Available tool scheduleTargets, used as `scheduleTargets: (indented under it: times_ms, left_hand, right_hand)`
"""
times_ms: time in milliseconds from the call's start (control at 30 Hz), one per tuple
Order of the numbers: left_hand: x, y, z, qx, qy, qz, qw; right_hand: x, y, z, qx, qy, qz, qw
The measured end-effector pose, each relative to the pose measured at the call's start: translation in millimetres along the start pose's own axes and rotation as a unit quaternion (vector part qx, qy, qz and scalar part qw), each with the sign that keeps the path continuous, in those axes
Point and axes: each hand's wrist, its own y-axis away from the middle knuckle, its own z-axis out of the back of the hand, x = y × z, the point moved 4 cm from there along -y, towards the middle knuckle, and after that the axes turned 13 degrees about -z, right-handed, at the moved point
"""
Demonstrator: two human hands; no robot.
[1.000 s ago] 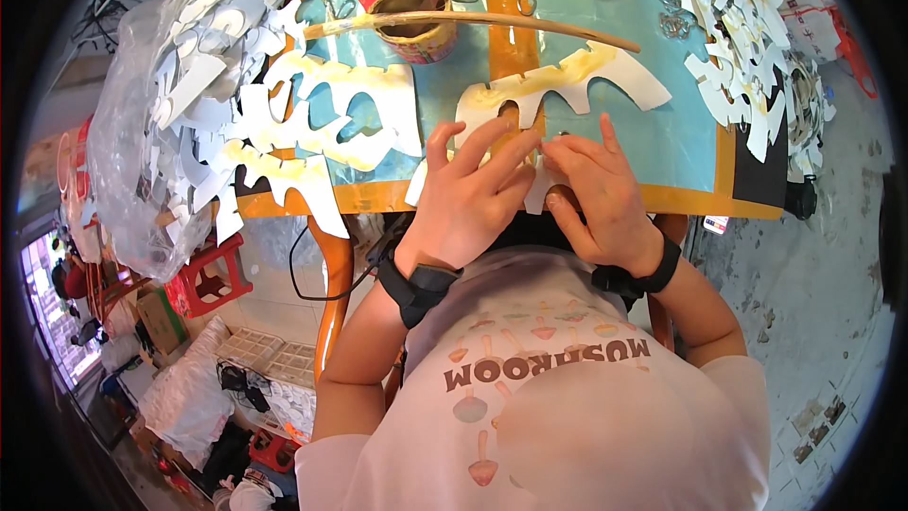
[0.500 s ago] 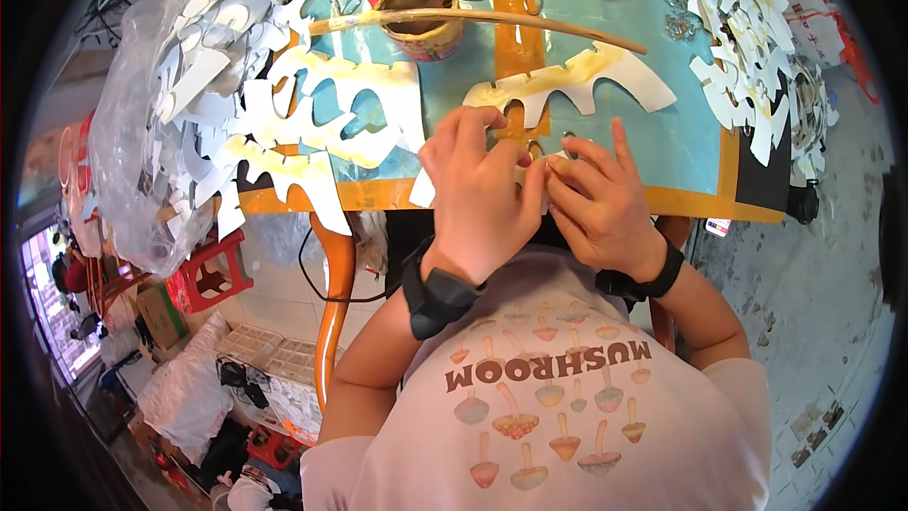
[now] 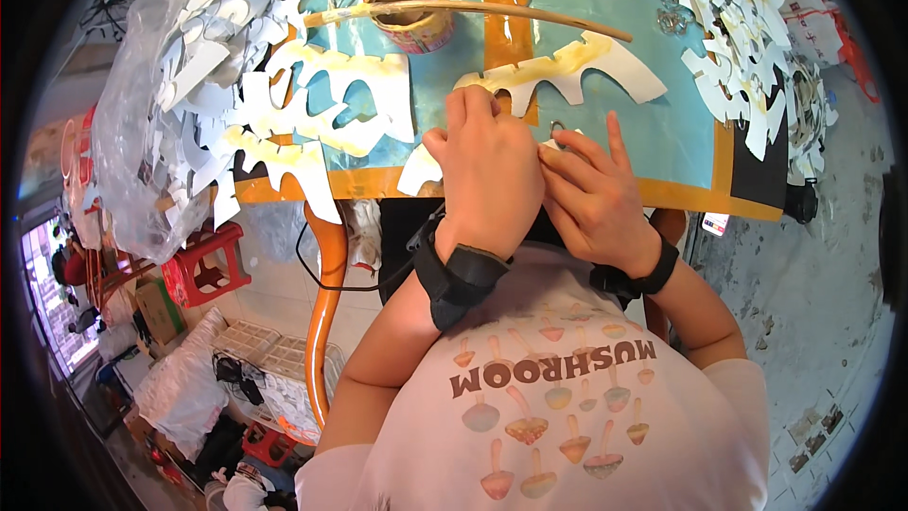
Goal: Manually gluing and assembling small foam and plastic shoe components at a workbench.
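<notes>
The white piece [image 3: 419, 170] being handled lies near the centre of the frame, at the near edge of the table [image 3: 586, 192], mostly hidden under the left hand [image 3: 492, 170]. Its visible part juts out beside that hand and tapers toward the lower left; its full long axis cannot be told. It looks thin, flat and smooth, with a curved edge.

The left hand is back-up, its fingers curled and close together; whether it pinches anything cannot be told. The right hand [image 3: 591, 199] is just beside it, little finger raised toward the top of the frame and the other fingers bent inward. Their tips meet a small white edge [image 3: 550, 144], but their grip is hidden. A metal ring [image 3: 556, 126] lies just above these fingers.

Above the hands, a white cutout [image 3: 544, 71] stretches lengthwise from left to right, arched, its prongs pointing down and its notched upper edge smeared yellowish. Higher up, a smooth wooden stick [image 3: 539, 13] runs crosswise over a patterned tub [image 3: 421, 36], sloping slightly down toward the right.
</notes>
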Motion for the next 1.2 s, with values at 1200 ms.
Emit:
scheduleTargets:
  times_ms: [1200]
  left_hand:
    - [5,27,-5,-0.08,-0.011,0.017,0.997]
  right_hand:
    - [1,4,-3,0.014,-0.051,-0.04,0.998]
